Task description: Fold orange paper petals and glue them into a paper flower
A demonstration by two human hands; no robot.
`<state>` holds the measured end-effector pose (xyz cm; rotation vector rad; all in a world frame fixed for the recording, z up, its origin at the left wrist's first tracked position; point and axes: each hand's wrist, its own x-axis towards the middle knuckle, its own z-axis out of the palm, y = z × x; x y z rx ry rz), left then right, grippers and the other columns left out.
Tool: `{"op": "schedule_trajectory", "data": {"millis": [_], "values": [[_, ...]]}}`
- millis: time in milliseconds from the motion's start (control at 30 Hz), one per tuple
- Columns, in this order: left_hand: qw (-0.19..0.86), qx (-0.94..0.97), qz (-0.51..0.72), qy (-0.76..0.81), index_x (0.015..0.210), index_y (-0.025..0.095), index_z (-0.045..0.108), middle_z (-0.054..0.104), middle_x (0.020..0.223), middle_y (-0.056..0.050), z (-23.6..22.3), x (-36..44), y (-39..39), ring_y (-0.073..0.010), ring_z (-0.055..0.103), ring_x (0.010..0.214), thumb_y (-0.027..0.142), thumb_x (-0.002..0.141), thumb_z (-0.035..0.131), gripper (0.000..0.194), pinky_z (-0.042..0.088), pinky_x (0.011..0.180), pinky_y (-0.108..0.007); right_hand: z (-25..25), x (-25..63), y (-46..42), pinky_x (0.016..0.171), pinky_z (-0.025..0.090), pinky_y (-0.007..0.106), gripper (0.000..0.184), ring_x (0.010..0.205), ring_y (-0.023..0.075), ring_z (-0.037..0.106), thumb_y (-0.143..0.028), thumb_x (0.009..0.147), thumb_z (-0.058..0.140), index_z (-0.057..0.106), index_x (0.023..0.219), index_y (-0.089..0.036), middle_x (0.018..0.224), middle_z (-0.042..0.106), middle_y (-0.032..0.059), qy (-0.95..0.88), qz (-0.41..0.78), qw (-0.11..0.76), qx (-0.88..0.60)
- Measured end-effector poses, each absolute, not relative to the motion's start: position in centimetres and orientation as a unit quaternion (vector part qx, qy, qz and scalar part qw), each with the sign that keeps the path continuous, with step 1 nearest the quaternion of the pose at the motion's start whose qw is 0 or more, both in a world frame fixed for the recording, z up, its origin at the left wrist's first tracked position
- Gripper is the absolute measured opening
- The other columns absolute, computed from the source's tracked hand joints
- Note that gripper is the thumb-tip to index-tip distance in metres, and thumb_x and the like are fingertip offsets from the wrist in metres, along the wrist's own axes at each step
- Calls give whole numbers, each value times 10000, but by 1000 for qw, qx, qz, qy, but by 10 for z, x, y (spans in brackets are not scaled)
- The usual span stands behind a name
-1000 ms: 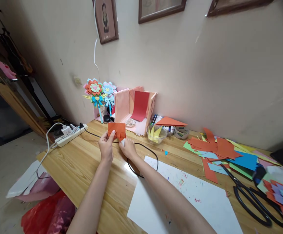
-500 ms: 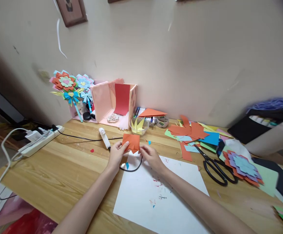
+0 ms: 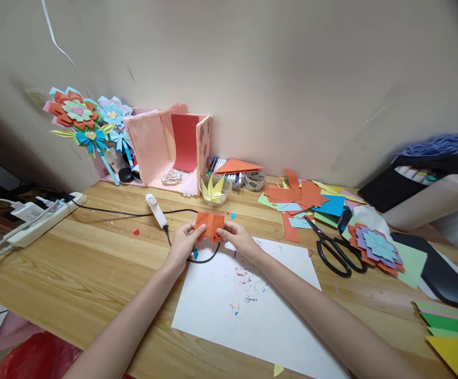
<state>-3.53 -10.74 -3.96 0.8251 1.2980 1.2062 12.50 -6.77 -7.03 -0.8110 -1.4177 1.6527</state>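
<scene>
**Right hand (image 3: 245,242) has brought its thumb onto orange paper (image 3: 210,225)**

Head: left hand (image 3: 182,243) also pinches it, near white sheet's (image 3: 229,326) eleven o'clock; point toward six, long axis unclear. Clear bowl (image 3: 215,199), twelve, holds yellow paper (image 3: 213,187); pink box (image 3: 145,142), eleven, bracelet (image 3: 171,177).

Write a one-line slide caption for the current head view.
Left hand and right hand hold folded orange paper above a wooden desk, near black-handled scissors.
</scene>
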Motion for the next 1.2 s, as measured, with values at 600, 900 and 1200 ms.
{"op": "schedule_trajectory", "data": {"millis": [600,900,1200], "values": [[535,392,488,567,688,126,630,636,620,-9,-38,-32,-110,-91,510,512,462,535,746,386,337,471,-188,-71,121,-74,694,472,298,307,773,176,614,-370,711,658,649,919,-145,902,687,61,-554,623,427,-349],[523,420,495,552,802,122,651,696,812,-63,-42,-31,-111,-168,623,731,391,540,767,392,460,656,-238,-70,119,-75,753,477,340,334,837,215,624,-396,720,640,644,923,-130,938,683,94,-574,593,428,-368],[541,430,476,543,892,115,646,699,893,-87,-48,-29,-111,-200,647,804,328,539,777,432,483,718,-267,-66,120,-77,690,450,274,315,776,166,578,-410,697,660,597,881,-162,857,638,42,-574,582,436,-376]]}}
